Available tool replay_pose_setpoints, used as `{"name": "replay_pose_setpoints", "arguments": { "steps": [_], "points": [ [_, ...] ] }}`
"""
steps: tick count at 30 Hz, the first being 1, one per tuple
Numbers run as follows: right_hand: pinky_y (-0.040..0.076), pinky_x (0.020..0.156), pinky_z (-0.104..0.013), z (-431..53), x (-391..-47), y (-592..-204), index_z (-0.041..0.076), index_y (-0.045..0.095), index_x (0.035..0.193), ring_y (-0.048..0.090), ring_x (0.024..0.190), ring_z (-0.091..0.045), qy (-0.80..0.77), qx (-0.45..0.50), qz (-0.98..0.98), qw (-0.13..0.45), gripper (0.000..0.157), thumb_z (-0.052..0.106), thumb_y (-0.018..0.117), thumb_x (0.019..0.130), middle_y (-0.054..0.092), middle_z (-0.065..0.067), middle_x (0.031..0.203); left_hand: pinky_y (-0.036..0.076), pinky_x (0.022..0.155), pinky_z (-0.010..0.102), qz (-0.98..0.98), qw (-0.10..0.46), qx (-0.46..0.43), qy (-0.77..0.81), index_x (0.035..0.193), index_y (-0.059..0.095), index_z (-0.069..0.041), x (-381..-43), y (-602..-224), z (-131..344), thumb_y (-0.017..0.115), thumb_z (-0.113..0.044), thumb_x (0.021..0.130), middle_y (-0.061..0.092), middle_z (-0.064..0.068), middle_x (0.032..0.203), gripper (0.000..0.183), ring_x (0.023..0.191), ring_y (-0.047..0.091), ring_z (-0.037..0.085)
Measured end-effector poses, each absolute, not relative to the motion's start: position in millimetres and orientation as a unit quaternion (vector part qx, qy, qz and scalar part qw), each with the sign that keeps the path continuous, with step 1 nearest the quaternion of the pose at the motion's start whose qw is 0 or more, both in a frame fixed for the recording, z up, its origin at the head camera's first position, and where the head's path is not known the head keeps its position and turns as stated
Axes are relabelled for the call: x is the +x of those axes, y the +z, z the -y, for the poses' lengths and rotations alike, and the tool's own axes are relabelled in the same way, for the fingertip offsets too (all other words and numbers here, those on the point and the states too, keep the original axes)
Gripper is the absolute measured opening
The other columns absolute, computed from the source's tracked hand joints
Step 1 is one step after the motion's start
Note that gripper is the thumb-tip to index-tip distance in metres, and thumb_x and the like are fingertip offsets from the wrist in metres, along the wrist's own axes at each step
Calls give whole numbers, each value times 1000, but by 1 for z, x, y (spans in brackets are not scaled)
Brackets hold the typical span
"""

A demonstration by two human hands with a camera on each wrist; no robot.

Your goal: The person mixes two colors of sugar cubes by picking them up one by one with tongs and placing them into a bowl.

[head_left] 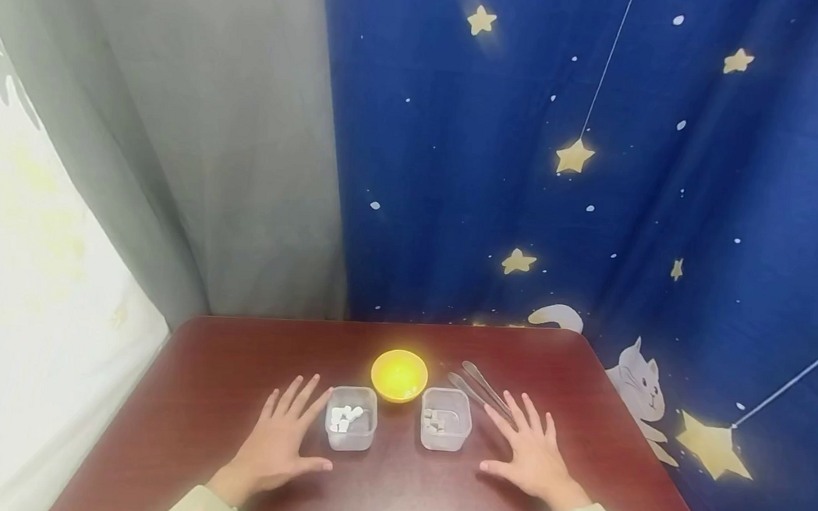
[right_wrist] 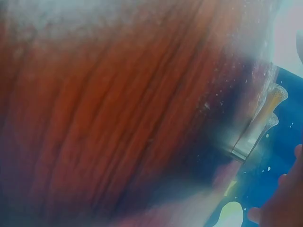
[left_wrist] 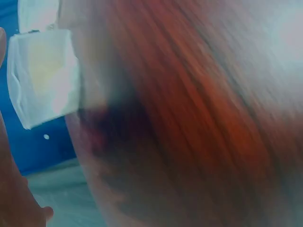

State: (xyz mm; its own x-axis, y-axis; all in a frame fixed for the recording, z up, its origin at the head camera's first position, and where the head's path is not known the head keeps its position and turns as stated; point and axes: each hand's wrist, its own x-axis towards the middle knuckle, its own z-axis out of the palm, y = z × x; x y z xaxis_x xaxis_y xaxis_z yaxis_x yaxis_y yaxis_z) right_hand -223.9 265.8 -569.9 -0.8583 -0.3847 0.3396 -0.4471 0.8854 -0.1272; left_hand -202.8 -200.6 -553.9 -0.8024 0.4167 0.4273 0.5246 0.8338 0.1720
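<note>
My left hand (head_left: 278,443), fingers spread and straight, hovers at the left side of a clear plastic container (head_left: 362,442) and holds nothing. Several small white cubes (head_left: 344,417) lie in that container. On the other side my right hand (head_left: 532,460) is spread likewise and holds nothing. Its fingertips come close to a pair of metal tongs (head_left: 477,383), whose near end the hand partly covers. A second clear container (head_left: 443,443) with a few beige cubes (head_left: 432,421) stands left of the right hand. Between and behind the containers sits a yellow bowl (head_left: 399,376).
The dark red wooden table (head_left: 248,355) has rounded far corners. Behind it hang a grey curtain (head_left: 246,159) and a blue curtain (head_left: 456,172) with stars. A bright white curtain (head_left: 26,302) is at the left.
</note>
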Motion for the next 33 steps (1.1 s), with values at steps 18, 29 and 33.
{"name": "replay_pose_setpoints", "arguments": {
  "steps": [18,29,33],
  "points": [
    [22,100,-70,-262,-243,-566,30,39,150,16,143,-38,113,199,962,148,97,73,70,68,24,-9,158,13,113,53,916,206,-292,-181,153,31,-19,-192,-536,159,77,-72,60,20,9,159,117,143,20,37],
    [31,95,-69,-261,-251,-569,26,35,152,18,142,-37,119,183,967,135,102,74,68,68,25,-10,158,13,114,50,899,222,-317,-206,153,33,-17,-187,-534,137,77,-71,60,24,9,158,116,142,23,35],
    [32,96,-68,-258,-252,-568,25,33,153,19,142,-36,125,179,967,130,103,74,68,68,25,-9,158,29,105,61,895,207,-321,-231,154,29,-23,-184,-534,126,81,-67,59,23,7,159,116,141,25,35]
  ]
}}
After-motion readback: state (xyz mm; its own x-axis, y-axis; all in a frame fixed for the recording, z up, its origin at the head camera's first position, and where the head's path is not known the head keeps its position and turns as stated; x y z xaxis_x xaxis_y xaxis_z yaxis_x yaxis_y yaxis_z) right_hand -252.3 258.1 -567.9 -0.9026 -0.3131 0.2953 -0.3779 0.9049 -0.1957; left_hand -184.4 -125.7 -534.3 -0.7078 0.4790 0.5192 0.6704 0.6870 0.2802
